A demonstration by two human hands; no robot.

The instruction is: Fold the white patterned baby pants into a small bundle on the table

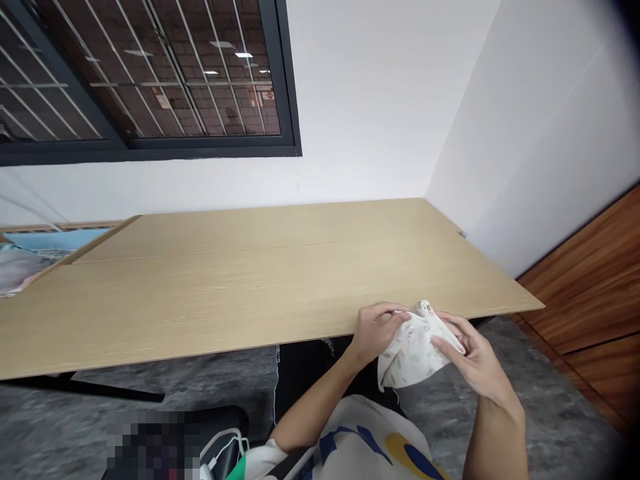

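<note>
A small white cloth with a faint green and orange print [413, 350] hangs between both hands at the near edge of a light wooden table [250, 287]. My left hand [376, 328] pinches its upper left part with bent fingers. My right hand [467, 357] grips its right side, thumb lying across the fabric. The lower part of the cloth droops below the table edge, over my lap.
The table runs to a white wall at the back and right. A dark-framed window with bars [145, 80] sits upper left. Colourful fabric [25, 263] lies beyond the table's left end. A wooden panel [595, 293] stands at the right, grey carpet below.
</note>
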